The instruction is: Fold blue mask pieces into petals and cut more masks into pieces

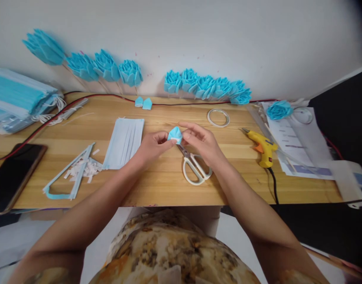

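Observation:
Both hands meet over the middle of the wooden desk [157, 185] and pinch a small folded blue petal piece [175, 135]. My left hand [153, 146] grips it from the left with fingers curled. My right hand [202, 142] holds its right side between thumb and fingertips. White-handled scissors [193, 166] lie on the desk just under my right hand. A flat white face mask [125, 142] lies to the left of my left hand.
Blue fabric roses [207, 86] line the wall. Two folded blue petals [143, 103] sit at the back. A yellow glue gun [262, 146], tape ring [218, 117], papers [290, 142], mask stack [18, 98], phone [15, 173] and cut strips [77, 169] surround the work spot.

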Tool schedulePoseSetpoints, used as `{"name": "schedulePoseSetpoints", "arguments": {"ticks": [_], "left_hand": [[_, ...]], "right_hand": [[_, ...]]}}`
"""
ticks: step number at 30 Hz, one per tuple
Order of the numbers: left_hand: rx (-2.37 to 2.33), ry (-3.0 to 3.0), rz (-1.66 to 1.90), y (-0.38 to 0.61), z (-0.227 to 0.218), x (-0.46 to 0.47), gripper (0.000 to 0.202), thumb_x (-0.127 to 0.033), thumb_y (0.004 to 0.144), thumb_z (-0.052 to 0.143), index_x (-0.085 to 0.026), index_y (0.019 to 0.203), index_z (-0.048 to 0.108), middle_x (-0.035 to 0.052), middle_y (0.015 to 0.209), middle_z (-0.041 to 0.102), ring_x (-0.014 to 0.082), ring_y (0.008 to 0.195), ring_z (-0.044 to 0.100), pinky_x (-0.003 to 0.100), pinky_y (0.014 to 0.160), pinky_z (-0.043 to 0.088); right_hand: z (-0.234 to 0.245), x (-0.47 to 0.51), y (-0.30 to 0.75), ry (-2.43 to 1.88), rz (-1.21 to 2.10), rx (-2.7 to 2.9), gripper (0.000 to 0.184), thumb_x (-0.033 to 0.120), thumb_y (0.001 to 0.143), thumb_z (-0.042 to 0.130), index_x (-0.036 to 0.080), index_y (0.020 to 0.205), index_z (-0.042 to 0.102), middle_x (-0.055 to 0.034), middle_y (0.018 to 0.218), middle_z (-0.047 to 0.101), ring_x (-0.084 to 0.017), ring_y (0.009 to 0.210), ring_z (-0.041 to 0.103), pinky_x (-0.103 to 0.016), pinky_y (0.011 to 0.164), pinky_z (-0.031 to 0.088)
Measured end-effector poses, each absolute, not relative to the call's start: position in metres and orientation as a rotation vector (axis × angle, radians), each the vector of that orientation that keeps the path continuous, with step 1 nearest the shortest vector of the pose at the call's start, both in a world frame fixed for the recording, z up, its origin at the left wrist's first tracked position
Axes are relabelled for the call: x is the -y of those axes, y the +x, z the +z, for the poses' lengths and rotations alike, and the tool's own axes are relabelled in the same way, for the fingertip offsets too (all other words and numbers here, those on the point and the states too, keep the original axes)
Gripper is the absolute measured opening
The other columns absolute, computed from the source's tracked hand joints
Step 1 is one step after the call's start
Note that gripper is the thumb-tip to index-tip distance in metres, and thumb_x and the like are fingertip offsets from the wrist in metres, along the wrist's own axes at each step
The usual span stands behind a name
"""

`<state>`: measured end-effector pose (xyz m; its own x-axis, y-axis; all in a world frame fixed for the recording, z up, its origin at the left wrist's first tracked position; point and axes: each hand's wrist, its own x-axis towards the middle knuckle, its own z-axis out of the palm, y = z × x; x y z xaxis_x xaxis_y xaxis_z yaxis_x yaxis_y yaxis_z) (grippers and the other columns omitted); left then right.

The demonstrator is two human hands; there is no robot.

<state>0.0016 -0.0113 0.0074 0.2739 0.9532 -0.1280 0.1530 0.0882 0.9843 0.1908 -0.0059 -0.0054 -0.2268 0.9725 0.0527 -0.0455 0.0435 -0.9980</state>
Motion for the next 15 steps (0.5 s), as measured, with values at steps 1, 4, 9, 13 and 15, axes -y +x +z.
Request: {"name": "schedulePoseSetpoints", "arguments": {"ticks": [1,4,9,13,15], "left_hand": [[-1.139,1.341,0.860,0.002,0.008,0.011,0.035,-0.046,0.072,0.073,-0.018,0.063,0.054,-0.0056,0.058,0.040,0.0087,0.056,0.031,0.025,0.055,0.022],[-1.126,1.333,0.891,0.001,0.009,0.010,0.028,-0.044,0.074,0.072,-0.018,0.071,0.062,-0.0043,0.060,0.049,0.0094,0.057,0.038,0.025,0.056,0.029],[-1.181,1.299,1.012,-0.005,0.006,0.004,0.024,-0.039,0.073,0.074,-0.017,0.067,0.066,-0.0024,0.061,0.055,0.0096,0.057,0.044,0.024,0.057,0.034],[-1.187,1.145,1.207,-0.012,0.003,-0.001,0.020,-0.032,0.075,0.073,-0.018,0.065,0.063,-0.0016,0.060,0.058,0.0092,0.057,0.047,0.023,0.057,0.038],[-1.168,1.098,1.249,-0.013,0.003,-0.003,0.019,-0.029,0.076,0.072,-0.017,0.064,0.062,-0.0014,0.060,0.058,0.0086,0.056,0.048,0.022,0.056,0.038]], "right_hand": [[-0.006,0.006,0.191,-1.008,1.367,1.393,0.042,0.038,0.080,0.075,0.024,0.120,0.070,0.0023,0.078,0.065,-0.010,0.064,0.056,-0.024,0.057,0.048],[-0.009,0.006,0.189,-0.990,1.366,1.431,0.046,0.031,0.079,0.074,0.022,0.123,0.067,0.0039,0.077,0.063,-0.009,0.060,0.052,-0.022,0.052,0.041],[-0.012,0.003,0.190,-1.042,1.241,1.465,0.044,0.032,0.082,0.069,0.020,0.124,0.067,0.0022,0.078,0.067,-0.010,0.062,0.056,-0.024,0.058,0.046],[-0.016,-0.001,0.196,-1.239,0.935,1.549,0.029,0.028,0.086,0.062,0.018,0.110,0.072,-0.0011,0.081,0.072,-0.013,0.068,0.062,-0.027,0.065,0.050],[-0.019,-0.001,0.197,-1.331,0.760,1.679,0.021,0.024,0.086,0.060,0.019,0.100,0.075,-0.0027,0.085,0.075,-0.015,0.072,0.065,-0.028,0.068,0.050]]}}
